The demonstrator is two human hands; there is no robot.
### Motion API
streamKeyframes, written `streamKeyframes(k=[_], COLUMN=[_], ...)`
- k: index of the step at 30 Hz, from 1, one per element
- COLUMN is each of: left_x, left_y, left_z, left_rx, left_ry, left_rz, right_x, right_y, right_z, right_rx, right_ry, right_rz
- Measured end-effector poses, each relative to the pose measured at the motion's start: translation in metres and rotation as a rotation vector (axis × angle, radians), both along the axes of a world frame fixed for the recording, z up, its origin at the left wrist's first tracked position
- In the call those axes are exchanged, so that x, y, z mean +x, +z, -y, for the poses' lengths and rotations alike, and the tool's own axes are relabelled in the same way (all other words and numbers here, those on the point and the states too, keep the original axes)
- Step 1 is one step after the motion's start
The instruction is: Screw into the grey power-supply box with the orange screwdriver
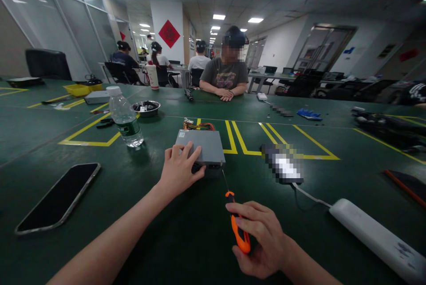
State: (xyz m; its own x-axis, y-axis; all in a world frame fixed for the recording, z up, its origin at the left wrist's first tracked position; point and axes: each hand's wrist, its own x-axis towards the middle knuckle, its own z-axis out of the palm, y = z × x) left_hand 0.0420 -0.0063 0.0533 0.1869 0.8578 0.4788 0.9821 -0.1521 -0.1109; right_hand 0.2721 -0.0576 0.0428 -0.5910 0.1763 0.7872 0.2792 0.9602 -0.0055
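Note:
A grey metal computer power supply lies on the green table in front of me, its bundle of coloured cables at the far side. My left hand grips its near left part, fingers spread over the top and thumb by the front edge. My right hand is closed around an orange and black screwdriver. The thin shaft points away from me, and its tip meets or nearly meets the near right corner of the power supply; exact contact is too small to tell.
Left stand a water bottle, a metal bowl of small parts and a dark phone. At right lie a lit, blurred phone with a cable and a white power strip. A person sits across the table.

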Motion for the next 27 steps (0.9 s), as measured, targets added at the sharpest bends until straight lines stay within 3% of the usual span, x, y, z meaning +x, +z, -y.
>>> streamKeyframes(k=[27], left_x=[-0.0003], left_y=[0.0006], left_z=[0.0005], left_rx=[0.002], left_ry=[-0.012], left_rz=[0.041], right_x=[-0.0007], right_y=[0.0012], right_z=[-0.001], right_rx=[-0.037], right_ry=[0.003], right_rz=[0.009])
